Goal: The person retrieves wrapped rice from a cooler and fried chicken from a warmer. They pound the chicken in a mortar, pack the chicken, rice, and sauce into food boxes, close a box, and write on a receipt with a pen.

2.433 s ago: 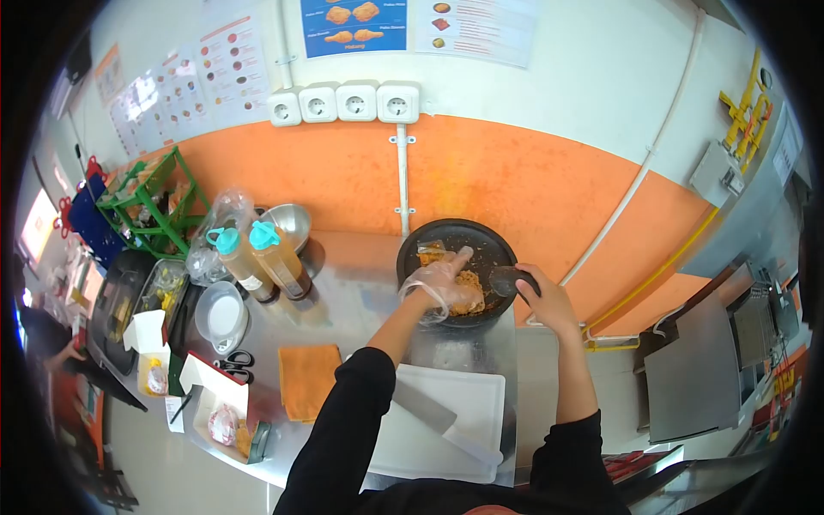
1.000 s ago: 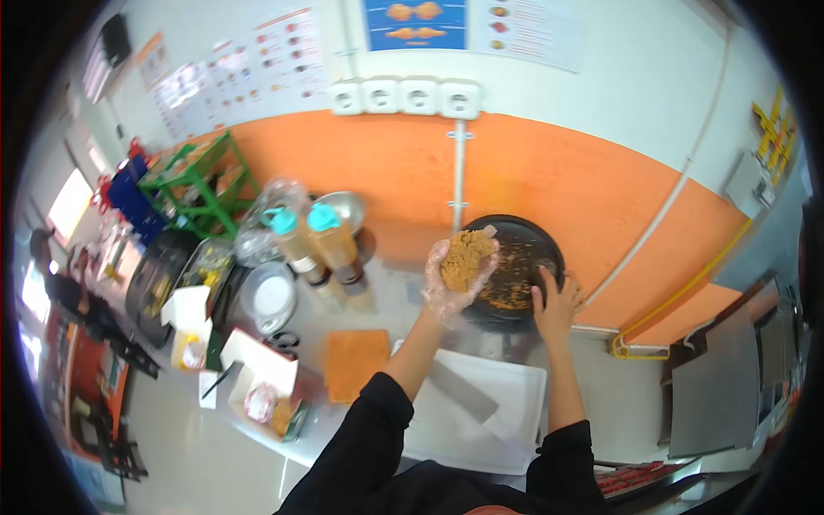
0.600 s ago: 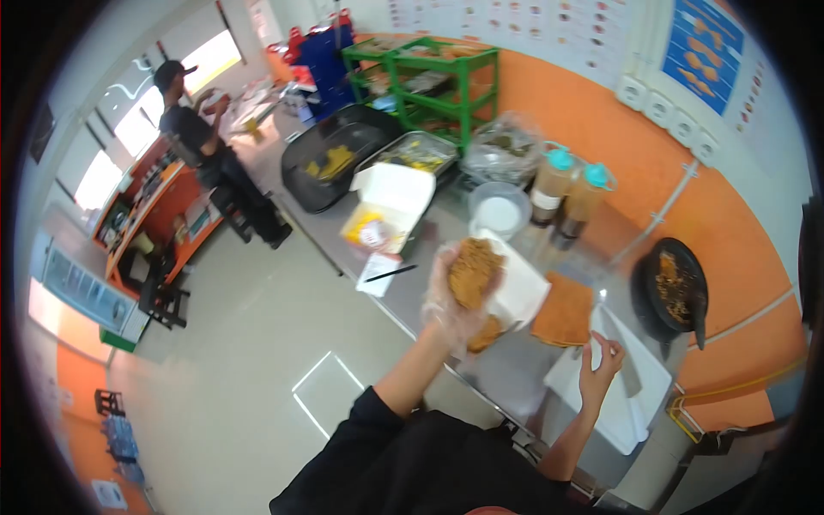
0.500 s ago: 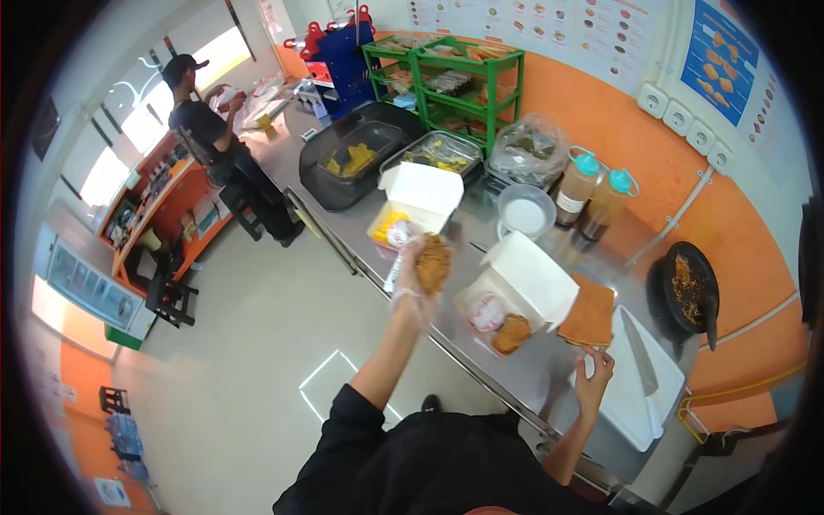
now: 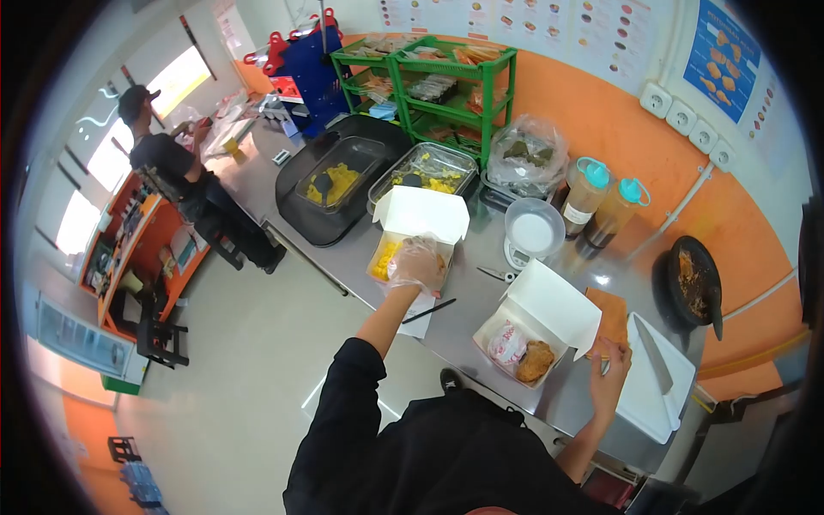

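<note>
My left hand (image 5: 416,264), in a clear plastic glove, is down inside the left open white box (image 5: 422,212). Its fingers curl over a piece of fried chicken (image 5: 445,251), which is mostly hidden beneath them. Yellow food (image 5: 384,260) shows beside the hand. My bare right hand (image 5: 610,369) is closed at the near edge of a brown cloth-like square (image 5: 608,311); a small pale thing shows at its fingers, too little to name. Left of it, a second open box (image 5: 554,300) contains a paper-wrapped bundle (image 5: 507,343) and another piece of fried chicken (image 5: 536,362).
A knife (image 5: 648,352) lies on the white cutting board (image 5: 631,403). Behind the boxes stand a scale with a bowl (image 5: 534,227), two sauce bottles (image 5: 587,193), food trays (image 5: 339,184) and a green rack (image 5: 455,94). A black mortar (image 5: 687,287) is far right; a co-worker (image 5: 176,172) stands left.
My left hand has carried the fried chicken down into the left box. A black pen-like stick on paper now shows by the table edge. The view has shifted slightly.
</note>
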The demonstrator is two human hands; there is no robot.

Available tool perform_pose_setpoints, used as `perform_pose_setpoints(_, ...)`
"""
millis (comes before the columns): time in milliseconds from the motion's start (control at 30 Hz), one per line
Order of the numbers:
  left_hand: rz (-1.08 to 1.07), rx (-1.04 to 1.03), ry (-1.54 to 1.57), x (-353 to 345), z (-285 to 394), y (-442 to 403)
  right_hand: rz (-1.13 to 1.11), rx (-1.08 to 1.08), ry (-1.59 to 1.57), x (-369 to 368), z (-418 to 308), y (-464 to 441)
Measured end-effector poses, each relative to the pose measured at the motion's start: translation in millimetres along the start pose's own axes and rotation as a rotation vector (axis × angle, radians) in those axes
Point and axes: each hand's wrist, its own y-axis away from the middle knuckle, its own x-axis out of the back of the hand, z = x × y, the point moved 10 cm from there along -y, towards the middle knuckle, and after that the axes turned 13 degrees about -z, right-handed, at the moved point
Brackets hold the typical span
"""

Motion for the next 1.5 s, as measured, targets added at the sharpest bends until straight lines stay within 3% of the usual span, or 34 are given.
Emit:
perform_pose_setpoints(100, -0.093, 0.056, 0.004, -38.6, -11.7, -26.7, 0.085, 0.002, 0.023, 14.1, -36.6, -4.1)
perform_pose_setpoints(167, -0.338, -0.117, -0.079, -30.3, -1.6, -14.6, 0.052, -0.024, -0.146, 12.9, -68.7, -12.1)
perform_pose_setpoints(200, -0.363, -0.124, -0.083, -12.2, -6.0, -2.3, -0.028, 0.007, -0.232, -0.1, -89.7, -18.0)
perform_pose_setpoints(300, -0.316, -0.174, 0.183, 51.4, -26.1, 24.9, -0.324, 0.235, -0.396, -68.5, -176.3, -33.2)
perform_pose_setpoints(367, -0.073, -0.246, 0.394, 85.8, -48.4, 45.4, -0.384, 0.48, -0.457, -142.4, -218.4, -38.3)
perform_pose_setpoints(400, -0.087, -0.249, 0.4, 82.1, -56.2, 55.6, -0.409, 0.443, -0.377, -193.1, -215.1, -41.0)
perform_pose_setpoints(467, -0.002, -0.15, 1.038, 72.0, -98.6, 75.6, -0.435, 0.387, -0.296, -261.6, -204.8, -42.8)
perform_pose_setpoints(500, -0.023, -0.153, 1.04, 54.5, -109.7, 82.2, -0.372, 0.319, -0.219, -277.0, -198.8, -44.4)
perform_pose_setpoints(567, 0.081, -0.104, 1.462, 6.9, -148.5, 95.1, -0.32, 0.236, -0.122, -297.4, -187.7, -40.8)
perform_pose_setpoints(600, 0.066, -0.102, 1.478, -9.3, -155.5, 102.3, -0.317, 0.221, -0.106, -302.2, -180.7, -38.5)
perform_pose_setpoints(667, -0.195, 0.032, 1.723, -63.6, -157.4, 109.5, -0.315, 0.201, -0.073, -306.7, -171.0, -36.8)
perform_pose_setpoints(733, -0.321, 0.103, 1.78, -99.6, -161.5, 112.0, -0.238, 0.34, -0.019, -299.0, -181.1, -30.2)
perform_pose_setpoints(933, -0.672, 0.302, 1.973, -158.4, -150.8, 109.4, -0.188, 0.463, 0.174, -291.0, -199.2, -14.0)
perform_pose_setpoints(1000, -0.818, 0.266, 2.026, -162.6, -139.7, 107.4, 0.028, 0.389, 0.051, -272.4, -192.2, -2.6)
perform_pose_setpoints(1033, -0.822, 0.263, 2.032, -162.1, -137.9, 105.8, 0.026, 0.389, 0.058, -278.6, -195.9, 4.2)
perform_pose_setpoints(1100, -0.921, 0.236, 2.015, -159.4, -124.6, 107.6, 0.091, 0.11, -0.346, -287.6, -174.5, 9.4)
perform_pose_setpoints(1133, -0.925, 0.233, 2.017, -161.4, -121.5, 106.6, 0.092, 0.109, -0.341, -294.9, -178.9, 11.3)
perform_pose_setpoints(1233, -0.975, 0.158, 2.052, -164.9, -109.5, 103.8, -0.034, 0.019, -0.767, -338.7, -167.4, 10.0)
perform_pose_setpoints(1333, -1.017, 0.115, 2.029, -170.9, -106.1, 102.0, -0.177, 0.061, -0.873, -349.3, -187.5, 3.3)
perform_pose_setpoints(1500, -1.058, 0.087, 2.123, -180.3, -104.3, 98.8, -0.265, 0.086, -0.75, -354.3, -192.1, 0.2)
